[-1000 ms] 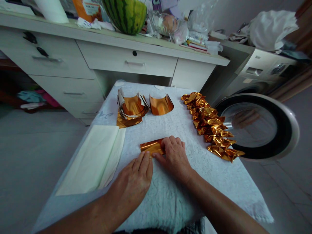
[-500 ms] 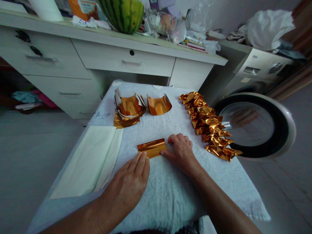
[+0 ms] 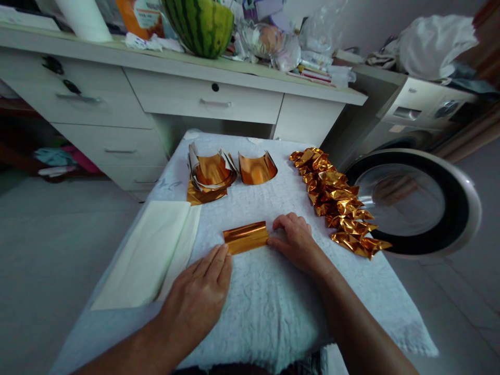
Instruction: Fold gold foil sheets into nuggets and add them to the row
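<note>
A small copper-gold foil sheet (image 3: 246, 239) lies in front of me, its far edge curled over in a shiny fold. At its near left corner, the fingertips of my left hand (image 3: 201, 284) rest on the foil, fingers stretched out flat. My right hand (image 3: 294, 239) is at the sheet's right edge, thumb tip touching or nearly touching it, fingers bent and apart from the thumb. Farther back stands a stack of curved foil sheets (image 3: 213, 172) with pale backing. Beside it is a single curved foil sheet (image 3: 258, 169).
A row of crumpled gold foil pieces (image 3: 336, 198) runs along the right side of the cloth-covered table (image 3: 265, 312). Folded pale paper (image 3: 144, 255) lies at left. Behind are a drawer desk (image 3: 175, 88) holding a watermelon (image 3: 199, 26) and a washing machine's open door (image 3: 414, 200).
My left hand has slid slightly left and back towards the sheet's corner, uncovering more foil. My right thumb has drawn off the foil's face to its right edge. The view has shifted slightly.
</note>
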Tool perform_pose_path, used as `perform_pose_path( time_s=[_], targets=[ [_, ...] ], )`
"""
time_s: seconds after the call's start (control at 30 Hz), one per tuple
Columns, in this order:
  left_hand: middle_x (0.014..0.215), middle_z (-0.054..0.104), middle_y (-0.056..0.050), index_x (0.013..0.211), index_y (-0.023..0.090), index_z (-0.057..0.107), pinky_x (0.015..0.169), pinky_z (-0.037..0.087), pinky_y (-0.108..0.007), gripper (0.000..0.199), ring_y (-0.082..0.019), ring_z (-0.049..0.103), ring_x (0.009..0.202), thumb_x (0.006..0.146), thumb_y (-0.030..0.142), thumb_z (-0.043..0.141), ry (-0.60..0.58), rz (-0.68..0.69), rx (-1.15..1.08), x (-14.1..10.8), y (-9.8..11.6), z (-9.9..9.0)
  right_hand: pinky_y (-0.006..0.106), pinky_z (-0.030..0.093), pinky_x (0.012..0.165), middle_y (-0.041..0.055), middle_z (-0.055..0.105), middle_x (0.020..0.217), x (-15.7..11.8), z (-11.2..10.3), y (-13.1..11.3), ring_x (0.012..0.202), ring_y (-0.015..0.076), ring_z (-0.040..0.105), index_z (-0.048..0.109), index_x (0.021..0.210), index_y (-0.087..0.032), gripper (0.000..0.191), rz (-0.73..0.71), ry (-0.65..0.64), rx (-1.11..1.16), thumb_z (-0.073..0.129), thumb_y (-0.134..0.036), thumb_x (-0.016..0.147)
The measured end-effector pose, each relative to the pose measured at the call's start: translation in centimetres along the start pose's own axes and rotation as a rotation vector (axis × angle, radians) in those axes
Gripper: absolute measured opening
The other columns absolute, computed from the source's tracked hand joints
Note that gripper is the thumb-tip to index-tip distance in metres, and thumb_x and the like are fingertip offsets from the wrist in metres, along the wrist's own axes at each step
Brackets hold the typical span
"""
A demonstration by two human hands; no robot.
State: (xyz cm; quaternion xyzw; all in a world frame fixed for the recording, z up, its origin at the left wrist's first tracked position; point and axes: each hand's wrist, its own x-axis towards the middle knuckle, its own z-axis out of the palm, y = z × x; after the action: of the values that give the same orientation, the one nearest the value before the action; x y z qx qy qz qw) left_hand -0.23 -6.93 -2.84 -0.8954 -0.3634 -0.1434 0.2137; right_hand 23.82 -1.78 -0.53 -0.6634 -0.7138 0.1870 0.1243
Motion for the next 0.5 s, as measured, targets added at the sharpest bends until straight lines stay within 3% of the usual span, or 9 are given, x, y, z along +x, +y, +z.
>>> perform_pose_path(
  time_s=[0.2, 0.4, 0.5],
  targets=[
    [0.109, 0.071, -0.023, 0.099, 0.002, 0.071, 0.08, 0.061, -0.037, 0.036, -0.029, 0.071, 0.098, 0.084, 0.0, 0.039, 0.04, 0.004, -0.024, -0.17, -0.2, 0.14, 0.036, 0.032, 0.081, 0.0051, 0.056, 0.099, -0.01, 0.09, 0.42, 0.096, 0.0246, 0.047, 0.062, 0.094, -0.022, 0.017, -0.062, 0.009, 0.045, 0.069, -0.027, 0.079],
    [0.11, 0.072, -0.021, 0.1, 0.005, 0.07, 0.081, 0.06, -0.037, 0.032, -0.028, 0.071, 0.097, 0.086, 0.003, 0.042, 0.093, -0.008, -0.043, -0.35, -0.4, 0.5, 0.038, 0.035, 0.086, 0.0063, 0.055, 0.107, -0.05, 0.21, 0.04, 0.1, 0.0242, 0.046, 0.061, 0.108, -0.022, 0.033, -0.165, 0.039, 0.123, 0.065, -0.017, 0.076],
    [0.11, 0.071, -0.022, 0.102, 0.004, 0.07, 0.081, 0.06, -0.037, 0.031, -0.028, 0.071, 0.097, 0.086, 0.003, 0.043, 0.105, -0.017, -0.05, -0.37, -0.37, 0.53, 0.039, 0.036, 0.087, 0.006, 0.055, 0.109, -0.06, 0.36, -0.24, 0.101, 0.0241, 0.046, 0.062, 0.108, -0.023, 0.031, -0.199, 0.052, 0.156, 0.064, -0.02, 0.078]
  ],
)
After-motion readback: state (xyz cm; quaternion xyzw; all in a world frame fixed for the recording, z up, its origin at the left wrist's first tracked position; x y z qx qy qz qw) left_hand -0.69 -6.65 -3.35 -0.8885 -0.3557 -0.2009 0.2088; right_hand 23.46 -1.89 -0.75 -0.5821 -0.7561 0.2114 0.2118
